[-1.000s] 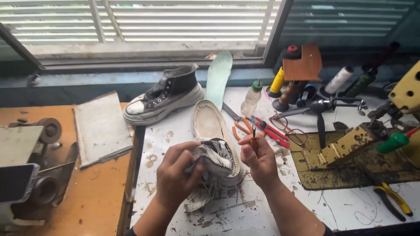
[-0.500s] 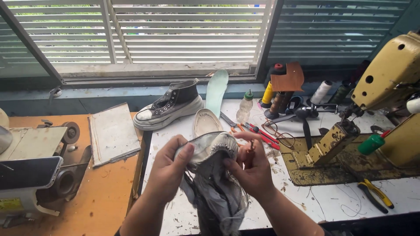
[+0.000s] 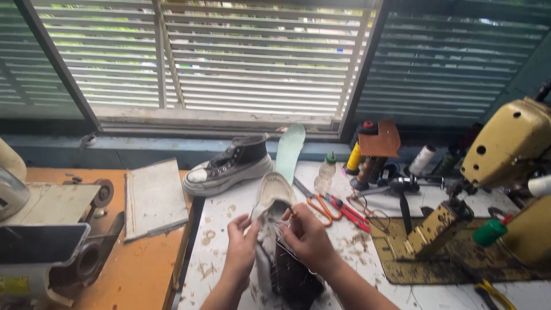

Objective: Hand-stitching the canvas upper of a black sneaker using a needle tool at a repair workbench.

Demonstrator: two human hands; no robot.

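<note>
Both hands, left [image 3: 240, 244] and right [image 3: 307, 235], now grip the dark shoe upper [image 3: 287, 267] lower over the worktop [image 3: 229, 212], fingers pinching its collar; upper has turned toe-up.

Shoe [image 3: 275, 241]: one worn high-top sneaker, dark upper with a whitish rubber sole and toe. Turned toe-end away, its pale sole edge facing far, dark upper hanging toward the near edge. Lifted just above the stained white worktable, near centre, gripped on both sides, with loose pale threads at its opening.
</note>
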